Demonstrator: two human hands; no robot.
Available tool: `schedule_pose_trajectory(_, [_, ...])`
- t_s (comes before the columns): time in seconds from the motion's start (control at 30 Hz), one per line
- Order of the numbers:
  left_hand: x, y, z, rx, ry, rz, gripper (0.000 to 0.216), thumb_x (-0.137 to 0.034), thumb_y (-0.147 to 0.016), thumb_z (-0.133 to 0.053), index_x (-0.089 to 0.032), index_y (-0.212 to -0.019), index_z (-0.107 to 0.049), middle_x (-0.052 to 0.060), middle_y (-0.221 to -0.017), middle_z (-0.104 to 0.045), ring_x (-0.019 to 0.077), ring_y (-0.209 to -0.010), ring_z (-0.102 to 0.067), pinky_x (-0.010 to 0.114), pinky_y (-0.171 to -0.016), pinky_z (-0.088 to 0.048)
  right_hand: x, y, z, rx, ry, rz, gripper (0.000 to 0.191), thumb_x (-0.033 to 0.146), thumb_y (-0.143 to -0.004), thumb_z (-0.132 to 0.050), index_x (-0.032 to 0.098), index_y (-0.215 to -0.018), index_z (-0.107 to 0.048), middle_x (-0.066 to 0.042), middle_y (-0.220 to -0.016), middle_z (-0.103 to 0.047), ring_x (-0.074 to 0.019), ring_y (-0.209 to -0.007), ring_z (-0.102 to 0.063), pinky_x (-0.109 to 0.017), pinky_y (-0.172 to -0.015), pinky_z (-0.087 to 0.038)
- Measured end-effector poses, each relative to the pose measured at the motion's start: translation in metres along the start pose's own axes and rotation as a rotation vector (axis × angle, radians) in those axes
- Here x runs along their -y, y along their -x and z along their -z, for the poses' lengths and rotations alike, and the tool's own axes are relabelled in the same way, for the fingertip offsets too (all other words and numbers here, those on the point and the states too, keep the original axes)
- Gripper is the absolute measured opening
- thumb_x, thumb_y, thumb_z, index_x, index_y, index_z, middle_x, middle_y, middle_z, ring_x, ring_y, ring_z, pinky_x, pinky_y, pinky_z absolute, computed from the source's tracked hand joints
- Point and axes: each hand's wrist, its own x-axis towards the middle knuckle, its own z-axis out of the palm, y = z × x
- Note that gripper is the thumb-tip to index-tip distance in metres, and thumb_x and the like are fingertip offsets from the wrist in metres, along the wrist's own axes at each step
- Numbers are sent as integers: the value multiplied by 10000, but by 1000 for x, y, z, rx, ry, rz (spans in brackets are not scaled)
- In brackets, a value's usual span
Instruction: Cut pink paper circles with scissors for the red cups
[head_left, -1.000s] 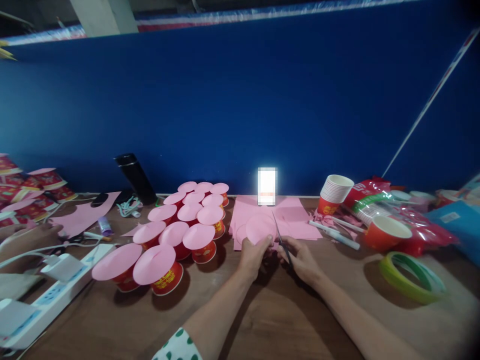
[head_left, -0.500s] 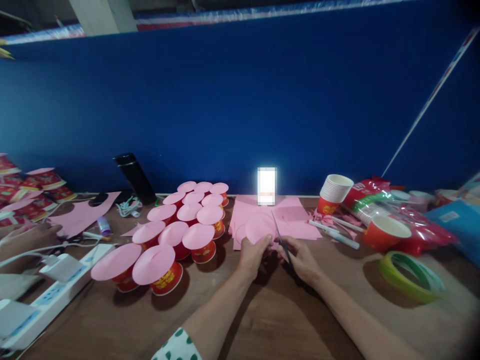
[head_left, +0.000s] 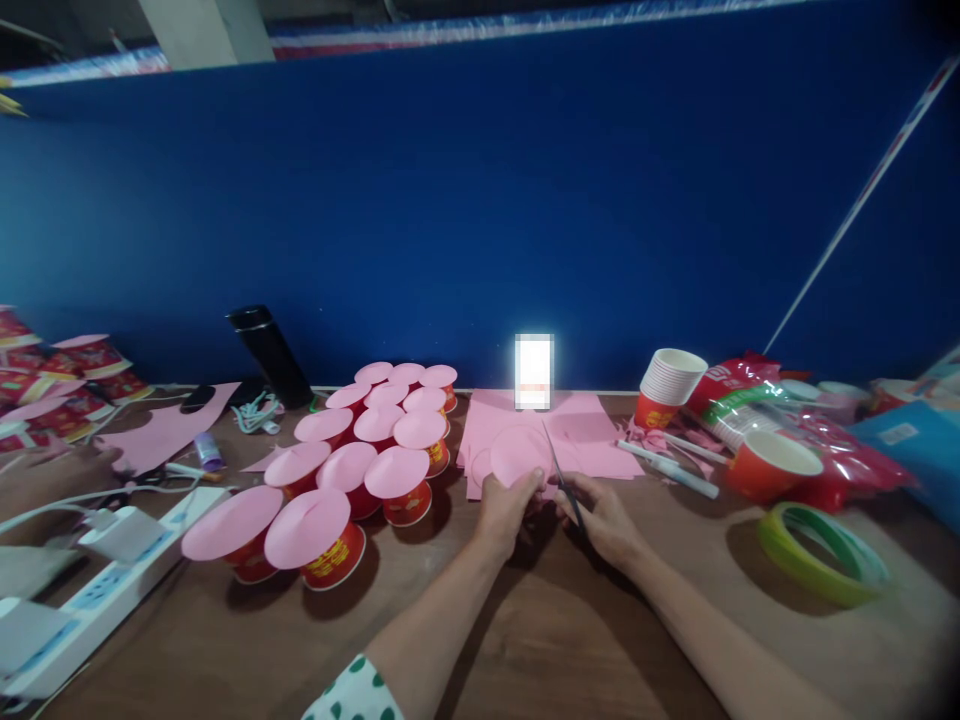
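The left hand [head_left: 506, 510] pinches the lower edge of a pink paper disc [head_left: 520, 456], held upright just above the desk [head_left: 540, 640] in front of the person. The right hand [head_left: 604, 520] has its grip closed round the handles of the scissors [head_left: 564, 478], whose blades point up and away along the disc's right edge. Whether the blades are parted is too fine to tell.

The likeliest slip is a crooked or overlong cut. The paper is thin and held only at one edge, so it may flex or turn between the blades. The left fingertips sit close to the blades, so a hasty snip could nick them. The dim light makes the edge harder to follow.

Behind the disc lie loose pink sheets [head_left: 592, 435], against which its outline is easily lost. To the left, a cluster of red cups topped with pink discs [head_left: 375, 450] stands near the left forearm, and a sideways elbow could topple them. To the right lie pens [head_left: 667, 470], a stack of paper cups [head_left: 670, 385], a single red cup [head_left: 772, 465] and a tape roll [head_left: 821, 555], all well apart from the hands. A power strip [head_left: 112, 580] lies at far left.
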Motion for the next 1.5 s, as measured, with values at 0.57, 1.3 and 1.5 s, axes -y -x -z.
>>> schedule_pose_trajectory(0.57, [3,-3,1,-7,-1,-78,334,-403,-594,-719,-78,-649,-666,68,-568,-628,126,-484,-557,235,-475,-447,2,0,-1,-20,14,-24,414,454,-733,-607,154,-1018,-612,25,-573,-526,-101,-495,-465,-215,-454,-375])
schedule_pose_trajectory(1.3, [5,-3,2,-14,-42,-58,346,-398,-590,-721,-68,-673,-662,60,-533,-616,136,-461,-558,249,-460,-455,-3,-1,0,4,-49,-2,391,407,-752,-610,149,-1046,-590,18,-619,-528,-94,-527,-470,-209,-486,-394])
schedule_pose_trajectory(1.5, [3,-2,1,-5,-35,-59,328,-381,-599,-715,-64,-664,-659,66,-537,-618,140,-468,-567,243,-453,-452,-3,-1,1,-13,-27,-15,409,431,-740,-610,152,-1039,-592,22,-599,-526,-98,-505,-465,-213,-469,-385])
